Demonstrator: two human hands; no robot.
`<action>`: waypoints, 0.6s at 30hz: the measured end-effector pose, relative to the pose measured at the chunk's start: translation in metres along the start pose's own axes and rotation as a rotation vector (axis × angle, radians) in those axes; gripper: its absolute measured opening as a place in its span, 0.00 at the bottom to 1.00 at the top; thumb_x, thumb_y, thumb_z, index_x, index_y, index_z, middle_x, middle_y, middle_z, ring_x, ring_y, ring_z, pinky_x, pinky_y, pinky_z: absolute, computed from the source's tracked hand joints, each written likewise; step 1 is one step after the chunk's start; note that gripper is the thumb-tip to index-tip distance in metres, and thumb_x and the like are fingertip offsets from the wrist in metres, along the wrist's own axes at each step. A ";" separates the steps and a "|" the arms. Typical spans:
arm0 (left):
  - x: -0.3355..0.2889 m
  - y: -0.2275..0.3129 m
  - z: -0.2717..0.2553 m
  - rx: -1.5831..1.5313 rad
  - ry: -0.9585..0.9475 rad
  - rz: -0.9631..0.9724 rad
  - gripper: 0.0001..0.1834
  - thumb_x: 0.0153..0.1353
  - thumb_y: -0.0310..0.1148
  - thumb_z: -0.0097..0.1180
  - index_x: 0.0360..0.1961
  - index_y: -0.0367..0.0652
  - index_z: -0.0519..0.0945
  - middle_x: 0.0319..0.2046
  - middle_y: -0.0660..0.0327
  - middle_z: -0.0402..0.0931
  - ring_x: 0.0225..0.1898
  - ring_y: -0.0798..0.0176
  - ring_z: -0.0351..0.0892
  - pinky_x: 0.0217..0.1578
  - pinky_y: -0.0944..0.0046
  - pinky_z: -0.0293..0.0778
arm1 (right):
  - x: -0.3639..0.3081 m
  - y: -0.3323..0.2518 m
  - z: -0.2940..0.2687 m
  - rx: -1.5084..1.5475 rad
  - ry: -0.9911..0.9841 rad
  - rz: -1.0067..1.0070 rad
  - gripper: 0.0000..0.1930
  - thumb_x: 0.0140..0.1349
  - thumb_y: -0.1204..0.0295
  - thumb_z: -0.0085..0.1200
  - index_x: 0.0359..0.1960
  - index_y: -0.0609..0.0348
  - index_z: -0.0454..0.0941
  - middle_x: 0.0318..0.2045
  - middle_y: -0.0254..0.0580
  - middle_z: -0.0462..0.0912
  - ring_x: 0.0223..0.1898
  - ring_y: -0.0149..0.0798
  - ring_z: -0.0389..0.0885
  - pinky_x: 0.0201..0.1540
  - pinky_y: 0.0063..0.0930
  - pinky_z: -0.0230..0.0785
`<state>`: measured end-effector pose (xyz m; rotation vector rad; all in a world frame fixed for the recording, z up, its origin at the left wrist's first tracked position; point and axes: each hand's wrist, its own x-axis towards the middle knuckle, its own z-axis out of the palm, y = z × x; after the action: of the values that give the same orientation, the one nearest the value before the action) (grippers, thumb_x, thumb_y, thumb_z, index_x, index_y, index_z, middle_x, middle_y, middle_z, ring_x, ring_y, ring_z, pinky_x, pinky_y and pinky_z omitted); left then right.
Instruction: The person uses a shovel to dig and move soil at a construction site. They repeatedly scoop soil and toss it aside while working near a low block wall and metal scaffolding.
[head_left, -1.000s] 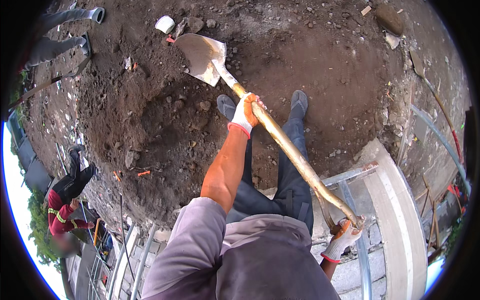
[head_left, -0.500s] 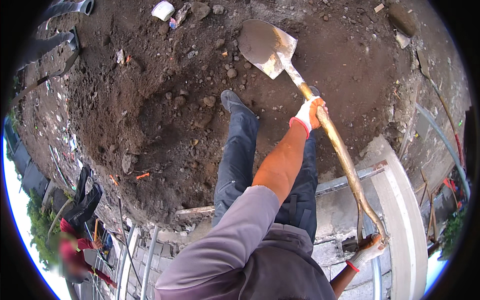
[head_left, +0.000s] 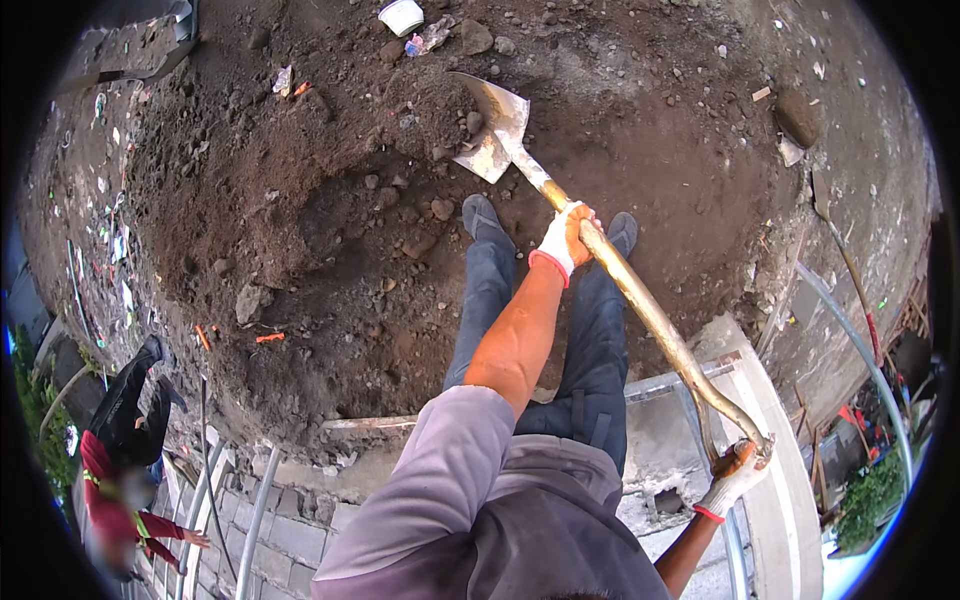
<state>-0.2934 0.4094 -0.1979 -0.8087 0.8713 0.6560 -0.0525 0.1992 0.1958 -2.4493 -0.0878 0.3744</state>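
Two gloved hands are clamped on one shovel (head_left: 655,315): the left hand (head_left: 568,240) round the lower shaft, the right hand (head_left: 735,480) round the end grip, near the concrete ledge (head_left: 768,405) at the dirt ground's lower right corner. Toward the upper edge of the dirt ground (head_left: 660,150), the blade (head_left: 508,118) is partly covered by soil; whether it is loaded or just pushed in, I cannot tell. The digging looks partway done: right of the blade the earth lies flatter, while a loose heap (head_left: 250,190) and scattered stones (head_left: 442,209) remain toward the left edge.
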 end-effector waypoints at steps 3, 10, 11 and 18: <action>-0.037 0.040 -0.008 0.002 -0.009 0.097 0.07 0.48 0.22 0.52 0.26 0.45 0.69 0.22 0.63 0.68 0.25 0.61 0.70 0.31 0.57 0.72 | -0.018 -0.002 0.023 0.056 -0.075 -0.018 0.29 0.54 0.75 0.56 0.59 0.58 0.62 0.24 0.35 0.72 0.17 0.26 0.68 0.17 0.19 0.60; -0.184 0.200 -0.014 0.087 -0.145 0.439 0.06 0.45 0.26 0.56 0.20 0.39 0.70 0.21 0.58 0.69 0.24 0.58 0.69 0.31 0.58 0.73 | -0.097 0.001 0.104 0.043 -0.413 -0.570 0.39 0.46 0.71 0.66 0.60 0.63 0.58 0.42 0.45 0.72 0.36 0.39 0.75 0.38 0.31 0.72; -0.212 0.226 -0.009 0.176 -0.186 0.527 0.06 0.46 0.27 0.56 0.20 0.39 0.71 0.21 0.58 0.69 0.24 0.59 0.69 0.31 0.59 0.73 | -0.114 0.001 0.116 0.093 -0.484 -0.488 0.37 0.44 0.70 0.67 0.56 0.64 0.62 0.41 0.45 0.73 0.36 0.39 0.76 0.41 0.34 0.71; -0.348 0.263 0.023 0.178 -0.406 0.768 0.06 0.48 0.26 0.51 0.25 0.43 0.67 0.21 0.66 0.64 0.22 0.67 0.67 0.29 0.64 0.73 | -0.133 0.006 0.159 0.283 -0.842 -0.381 0.21 0.35 0.74 0.69 0.32 0.60 0.72 0.32 0.43 0.75 0.35 0.42 0.78 0.39 0.32 0.70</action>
<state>-0.6590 0.5100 0.0199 -0.1366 0.8375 1.3405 -0.2261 0.2686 0.1058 -1.7954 -0.7814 1.1236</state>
